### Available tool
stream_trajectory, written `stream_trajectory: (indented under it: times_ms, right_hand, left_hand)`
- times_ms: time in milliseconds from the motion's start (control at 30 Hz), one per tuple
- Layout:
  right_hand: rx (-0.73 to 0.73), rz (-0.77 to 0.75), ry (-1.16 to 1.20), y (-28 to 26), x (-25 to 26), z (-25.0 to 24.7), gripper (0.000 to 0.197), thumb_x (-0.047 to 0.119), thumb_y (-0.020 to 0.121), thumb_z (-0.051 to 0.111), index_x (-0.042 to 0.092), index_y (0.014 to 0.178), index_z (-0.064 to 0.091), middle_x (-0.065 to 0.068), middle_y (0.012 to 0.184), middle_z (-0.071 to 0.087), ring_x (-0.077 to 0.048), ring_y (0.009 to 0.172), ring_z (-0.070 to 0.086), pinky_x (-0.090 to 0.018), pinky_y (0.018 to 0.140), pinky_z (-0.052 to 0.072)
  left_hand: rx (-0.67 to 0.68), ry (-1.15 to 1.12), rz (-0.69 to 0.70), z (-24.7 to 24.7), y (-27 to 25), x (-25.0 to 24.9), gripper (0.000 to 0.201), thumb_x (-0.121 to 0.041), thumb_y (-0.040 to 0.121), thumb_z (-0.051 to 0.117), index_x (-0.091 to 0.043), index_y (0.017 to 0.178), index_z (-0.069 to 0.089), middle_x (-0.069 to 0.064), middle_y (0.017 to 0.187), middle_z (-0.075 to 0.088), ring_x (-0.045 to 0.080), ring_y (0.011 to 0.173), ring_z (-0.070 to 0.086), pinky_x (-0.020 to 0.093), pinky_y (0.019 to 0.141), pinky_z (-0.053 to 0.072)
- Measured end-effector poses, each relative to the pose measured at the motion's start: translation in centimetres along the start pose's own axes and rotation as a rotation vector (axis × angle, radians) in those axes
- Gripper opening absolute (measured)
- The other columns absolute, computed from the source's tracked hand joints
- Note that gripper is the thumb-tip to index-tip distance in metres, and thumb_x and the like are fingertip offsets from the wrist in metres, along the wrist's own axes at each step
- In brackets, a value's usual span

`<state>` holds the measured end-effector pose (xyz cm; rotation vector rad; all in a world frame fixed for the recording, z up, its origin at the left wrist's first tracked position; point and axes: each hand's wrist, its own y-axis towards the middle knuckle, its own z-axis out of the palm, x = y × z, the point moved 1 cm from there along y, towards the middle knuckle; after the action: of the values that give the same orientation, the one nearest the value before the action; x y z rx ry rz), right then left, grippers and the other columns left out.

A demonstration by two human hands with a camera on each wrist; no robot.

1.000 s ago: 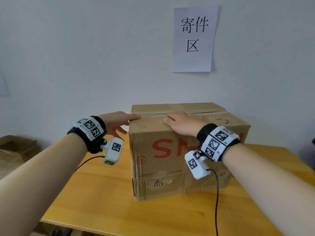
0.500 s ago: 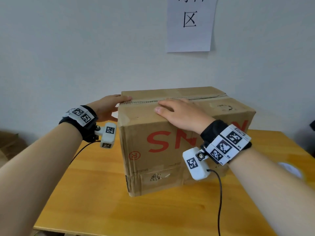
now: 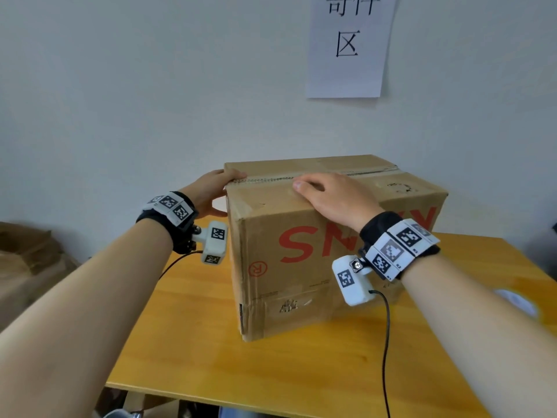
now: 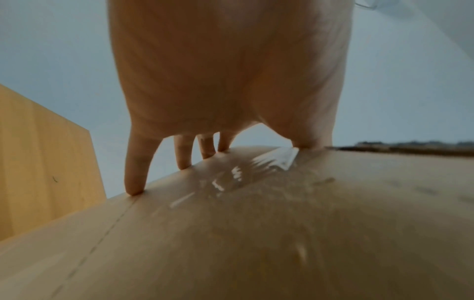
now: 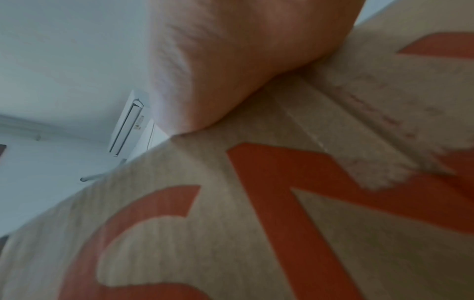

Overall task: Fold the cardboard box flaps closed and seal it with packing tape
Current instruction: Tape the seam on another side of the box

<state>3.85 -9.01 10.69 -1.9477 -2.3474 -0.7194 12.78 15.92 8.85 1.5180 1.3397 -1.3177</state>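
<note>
Your cardboard box (image 3: 331, 245) sits mid-frame on the desk (image 3: 196, 351), flaps down. Your left hand (image 3: 211, 191) presses flat on its left end, and your right hand (image 3: 331, 197) lies flat on top. Ease off and the flaps may spring apart, wrinkling the tape (image 4: 246, 172).

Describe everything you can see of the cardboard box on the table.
The cardboard box is brown, worn corrugated board with red letters upside down on its near side. It stands on the wooden table, flaps folded shut. Clear tape runs over its left end. The left hand touches that end; the right hand rests flat on top.
</note>
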Motion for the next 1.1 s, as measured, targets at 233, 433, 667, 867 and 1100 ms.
stream_trajectory:
  times_ms: [233, 433, 667, 867, 1100]
  right_hand:
    - [-0.237, -0.001, 0.041, -0.8, -1.5, -0.7, 0.036, 0.060, 0.095, 0.048, 0.038, 0.103, 0.075, 0.019, 0.107, 0.067, -0.015, 0.118, 0.051, -0.050, 0.106, 0.034]
    - [-0.301, 0.217, -0.040, -2.2, -4.1, -2.7, 0.021, 0.051, 0.093, 0.058, 0.035, 0.092, 0.072, 0.007, 0.116, 0.068, -0.025, 0.113, 0.051, -0.043, 0.092, 0.045]
    - [0.046, 0.221, 0.291, -5.8, -3.2, -5.1, 0.047, 0.062, 0.078, 0.072, 0.032, 0.114, 0.070, 0.013, 0.120, 0.059, -0.014, 0.118, 0.052, -0.039, 0.103, 0.046]
    - [0.207, 0.092, 0.361, -9.5, -1.8, -5.5, 0.091, 0.072, 0.055, 0.076, 0.040, 0.137, 0.055, 0.012, 0.149, 0.045, -0.008, 0.132, 0.040, -0.019, 0.081, 0.037]
    - [0.123, 0.143, 0.437, -8.7, -4.5, -6.0, 0.056, 0.045, 0.074, 0.083, 0.042, 0.127, 0.065, 0.009, 0.148, 0.049, -0.014, 0.136, 0.042, -0.030, 0.105, 0.032]
  left_hand:
    - [-0.178, 0.041, -0.025, -0.6, -2.7, 0.4, 0.098, -0.062, 0.058, 0.080, -0.024, 0.139, 0.042, -0.002, 0.134, 0.053, 0.022, 0.122, 0.051, 0.051, 0.093, 0.048]
    - [-0.368, 0.269, -0.026, 0.4, -4.7, -0.4, 0.116, -0.071, 0.061, 0.076, -0.003, 0.143, 0.032, 0.008, 0.138, 0.046, 0.029, 0.122, 0.049, 0.048, 0.097, 0.049]
    - [-0.350, 0.703, 0.081, 4.0, -8.2, -2.6, 0.068, -0.063, 0.087, 0.058, -0.018, 0.133, 0.035, 0.015, 0.125, 0.046, 0.034, 0.098, 0.059, 0.045, 0.084, 0.056]
    - [-0.369, 0.821, 0.086, 7.1, -8.7, -2.8, 0.042, -0.057, 0.094, 0.048, -0.021, 0.116, 0.047, 0.018, 0.129, 0.038, 0.040, 0.105, 0.053, 0.042, 0.090, 0.047]
    - [-0.219, 0.808, 0.442, 9.6, -8.4, -2.9, 0.055, -0.072, 0.077, 0.062, -0.023, 0.100, 0.055, -0.001, 0.112, 0.050, 0.022, 0.113, 0.046, 0.028, 0.084, 0.035]
